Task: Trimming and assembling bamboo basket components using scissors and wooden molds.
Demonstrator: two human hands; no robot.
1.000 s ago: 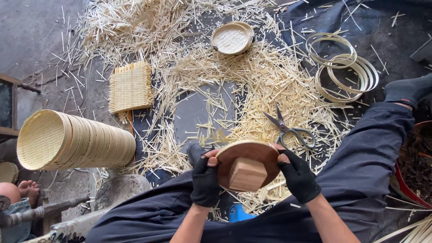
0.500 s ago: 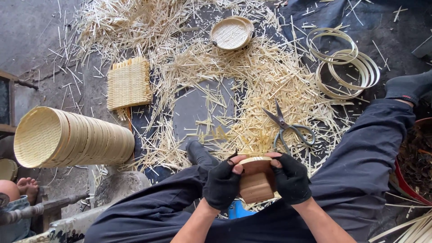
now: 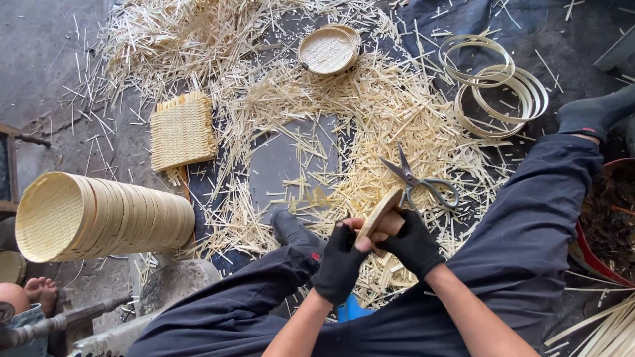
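Both gloved hands clasp a round wooden form: left hand from below-left, right hand gripping its block. The form tilts edge-up between them. Scissors lie just beyond on straw.

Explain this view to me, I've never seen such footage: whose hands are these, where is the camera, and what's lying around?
No machine here: a camera worn on a seated person's head looks down at their own hands. The left hand and right hand, both in black fingerless gloves, grip a round tan wooden form with a thin edge, tilted on edge. On the ground lie pale bamboo splinters, metal scissors, a square woven bamboo mat, a small round woven tray, thin bamboo hoops and a long stack of nested round woven trays on its side.
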